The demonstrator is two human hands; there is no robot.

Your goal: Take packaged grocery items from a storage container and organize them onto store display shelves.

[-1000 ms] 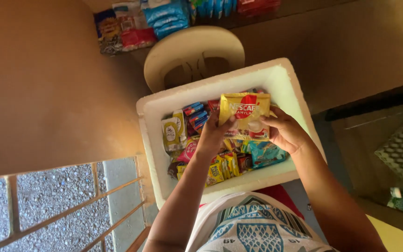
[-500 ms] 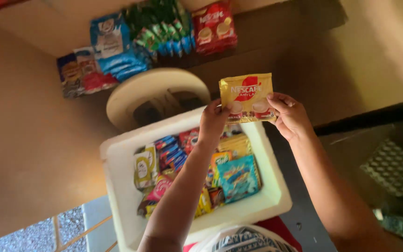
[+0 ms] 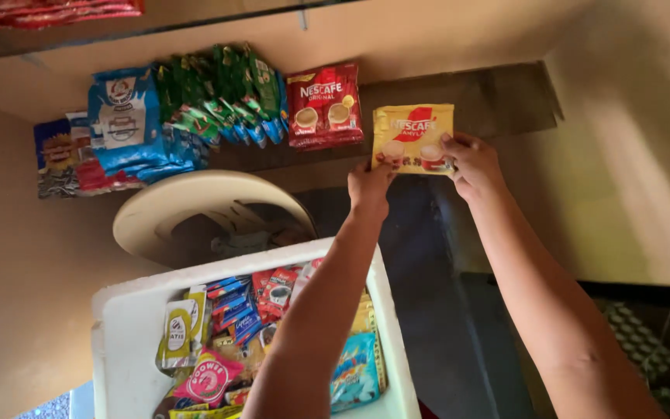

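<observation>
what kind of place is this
Likely a small neighbourhood shop or stall. Strips of sachets hang in a row on the wall, a white foam box is full of packets, and both hands hold a yellow sachet pack beside them.

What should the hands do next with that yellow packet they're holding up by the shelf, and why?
Probably set the yellow packet down on the shelf, just right of the red packets. Both the left hand and the right hand hold it level with that row, and the spot beside the red ones looks bare.
</observation>
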